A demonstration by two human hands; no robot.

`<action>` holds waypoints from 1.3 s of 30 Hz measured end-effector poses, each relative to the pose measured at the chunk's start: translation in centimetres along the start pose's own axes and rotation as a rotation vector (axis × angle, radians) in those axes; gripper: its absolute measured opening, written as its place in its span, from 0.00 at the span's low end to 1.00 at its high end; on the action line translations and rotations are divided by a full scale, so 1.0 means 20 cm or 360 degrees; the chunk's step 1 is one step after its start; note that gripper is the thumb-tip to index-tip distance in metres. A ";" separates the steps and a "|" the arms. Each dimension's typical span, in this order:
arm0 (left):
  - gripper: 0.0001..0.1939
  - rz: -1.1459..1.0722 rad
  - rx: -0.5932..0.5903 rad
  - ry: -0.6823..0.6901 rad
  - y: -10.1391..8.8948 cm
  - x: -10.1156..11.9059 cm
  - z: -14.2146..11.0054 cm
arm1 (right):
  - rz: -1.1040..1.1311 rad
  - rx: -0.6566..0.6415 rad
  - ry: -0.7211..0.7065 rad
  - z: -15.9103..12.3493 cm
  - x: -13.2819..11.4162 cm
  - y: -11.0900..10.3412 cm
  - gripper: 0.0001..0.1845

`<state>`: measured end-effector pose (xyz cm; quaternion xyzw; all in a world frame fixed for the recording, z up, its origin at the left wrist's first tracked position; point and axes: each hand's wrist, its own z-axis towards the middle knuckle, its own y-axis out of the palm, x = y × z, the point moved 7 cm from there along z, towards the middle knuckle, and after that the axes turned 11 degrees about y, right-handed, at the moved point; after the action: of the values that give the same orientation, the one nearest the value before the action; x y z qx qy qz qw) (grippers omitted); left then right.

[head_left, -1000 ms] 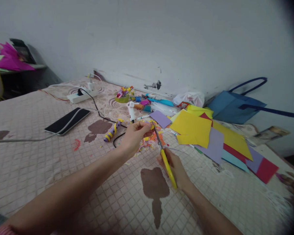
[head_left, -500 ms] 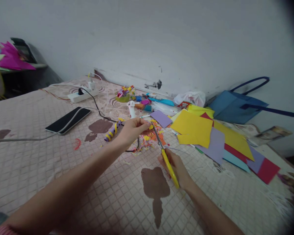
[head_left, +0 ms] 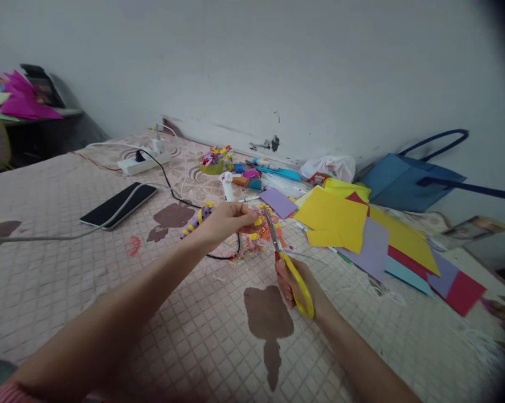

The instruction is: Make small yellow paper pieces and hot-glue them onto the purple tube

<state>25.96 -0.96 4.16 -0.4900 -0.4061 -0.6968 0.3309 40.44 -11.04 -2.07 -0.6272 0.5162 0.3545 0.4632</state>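
Note:
Between the thumb and fingers of my left hand (head_left: 232, 219) is a small yellow paper piece (head_left: 258, 222). My right hand (head_left: 299, 284) is closed round the yellow handles of a pair of scissors (head_left: 295, 275). Their metal blades point away from me, with the tips just right of the paper piece and apart from it. Beneath both hands lie many small paper scraps (head_left: 252, 245) in orange, yellow and pink. A purple paper roll with a yellow spiral strip (head_left: 196, 220) rests left of my left hand, partly hidden by the wrist.
Coloured paper sheets (head_left: 332, 215) spread at the right, before a blue bag (head_left: 412, 180). A white glue gun (head_left: 227, 186) stands behind my left hand. At left lie a dark tablet or phone (head_left: 120, 206) and a power strip (head_left: 141, 164) with cables. A wall closes the back.
The scissor blades have moved slightly right, away from the paper piece. My right hand has turned, showing more of the handle loop. My left hand stays nearly in place.

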 end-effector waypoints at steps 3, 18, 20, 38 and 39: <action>0.09 0.0034 -0.0108 -0.0094 0.04 -0.03 -0.02 | 0.0292 -0.0094 0.0176 0.02 0.02 0.01 0.26; 0.09 0.0245 -0.0672 0.0020 0.26 -0.13 -0.13 | 0.0558 0.0207 -0.0071 0.00 -0.07 -0.10 0.18; 0.11 0.0194 -0.0635 -0.0032 0.26 -0.16 -0.14 | 0.0583 0.0217 -0.0090 0.00 -0.08 -0.11 0.17; 0.15 -0.0055 -0.0476 -0.0407 0.23 -0.29 -0.16 | -0.0024 0.0546 -0.0182 0.06 -0.07 -0.29 0.15; 0.15 -0.0048 -0.0454 -0.0406 0.22 -0.29 -0.16 | -0.0258 0.0678 -0.0232 0.06 -0.08 -0.36 0.16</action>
<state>30.20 -5.50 -0.85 -0.6100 -0.3493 -0.6845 0.1934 47.06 -9.03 0.59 -0.5274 0.4926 0.2436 0.6480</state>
